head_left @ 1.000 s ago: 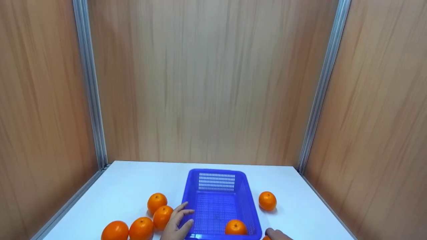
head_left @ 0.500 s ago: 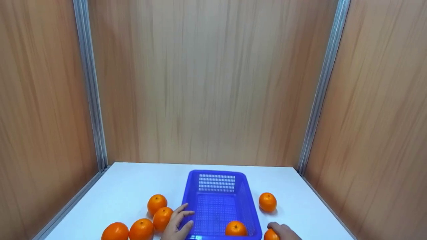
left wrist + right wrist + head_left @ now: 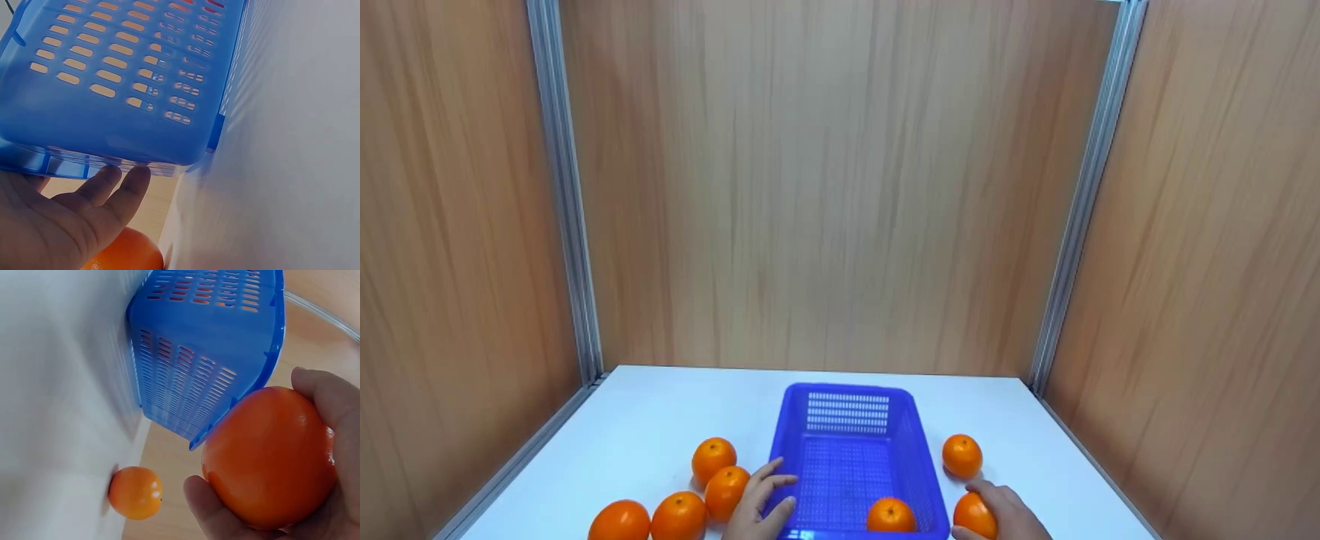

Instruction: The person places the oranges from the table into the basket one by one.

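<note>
My left hand (image 3: 759, 504) rests at the left side of a blue plastic basket (image 3: 786, 420), with its fingers spread. In the left wrist view, two fingertips (image 3: 136, 179) touch the basket's outer wall. My right hand (image 3: 1011, 516) grips an orange (image 3: 973, 514) just right of the basket's near corner. The right wrist view shows the thumb and fingers curled round this orange (image 3: 269, 458), beside the basket rim (image 3: 273, 354). Another orange (image 3: 891, 514) lies inside the basket at its near end.
Several oranges (image 3: 679, 516) lie on the white table (image 3: 652, 405) left of the basket, the nearest one close beside my left hand. One orange (image 3: 961, 455) stands to the basket's right, beyond my right hand. Wood-grain panels (image 3: 840, 187) enclose the back and sides.
My right hand has moved a little forward and right with the orange, bringing more of both into view. The left hand and the basket stay in place.
</note>
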Tool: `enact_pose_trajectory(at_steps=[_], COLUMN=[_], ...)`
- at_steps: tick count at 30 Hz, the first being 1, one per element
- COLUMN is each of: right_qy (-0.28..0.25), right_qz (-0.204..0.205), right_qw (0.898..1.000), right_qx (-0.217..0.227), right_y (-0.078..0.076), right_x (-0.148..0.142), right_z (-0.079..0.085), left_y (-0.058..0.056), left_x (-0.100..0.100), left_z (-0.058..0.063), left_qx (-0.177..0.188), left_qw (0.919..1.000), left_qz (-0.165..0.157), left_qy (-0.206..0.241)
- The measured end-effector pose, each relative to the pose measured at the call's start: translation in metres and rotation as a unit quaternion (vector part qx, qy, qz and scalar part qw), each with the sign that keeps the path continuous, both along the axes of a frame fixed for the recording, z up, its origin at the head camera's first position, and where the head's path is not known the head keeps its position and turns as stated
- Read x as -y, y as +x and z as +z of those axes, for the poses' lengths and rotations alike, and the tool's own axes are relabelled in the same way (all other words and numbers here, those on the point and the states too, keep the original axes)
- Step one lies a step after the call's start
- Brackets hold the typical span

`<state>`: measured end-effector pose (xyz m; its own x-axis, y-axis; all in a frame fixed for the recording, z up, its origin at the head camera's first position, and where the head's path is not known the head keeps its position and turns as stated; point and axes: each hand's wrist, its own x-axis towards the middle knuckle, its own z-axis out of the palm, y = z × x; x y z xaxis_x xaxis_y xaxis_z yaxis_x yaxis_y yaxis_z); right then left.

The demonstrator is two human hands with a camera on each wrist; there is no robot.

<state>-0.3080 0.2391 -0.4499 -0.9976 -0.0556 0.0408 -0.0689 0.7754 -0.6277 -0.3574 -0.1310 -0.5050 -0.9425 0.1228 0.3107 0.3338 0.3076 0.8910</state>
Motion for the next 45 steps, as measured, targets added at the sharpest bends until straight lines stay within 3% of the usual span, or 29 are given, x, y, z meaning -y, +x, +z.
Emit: enact_pose_trajectory(at_steps=[7,16,22,31,45], right_qy=[-0.003,0.000,-0.019,-0.001,0.001], right_qz=[-0.012,0.007,0.025,0.035,0.061], right_qw=[1.000,1.000,0.999,0.999,0.998], right_qx=[-0.006,-0.003,0.011,-0.004,-0.003], right_y=[-0.001,-0.007,-0.007,-0.007,-0.006], right_x=[0.003,0.004,0.006,0.009,0.014], right_z=[0.011,0.028,0.028,0.032,0.037], left_y=[0.000,-0.002,-0.002,-0.003,-0.004], left_x=[0.000,0.002,0.001,-0.001,0.001], left_z=[0.004,0.004,0.005,0.003,0.000], left_qx=[0.035,0.023,0.040,0.012,0.046], left_qw=[0.9994,0.9995,0.9990,0.9998,0.9986], left_qz=[0.002,-0.018,-0.018,-0.014,-0.025], left_qy=[-0.001,0.005,-0.005,-0.006,0.011])
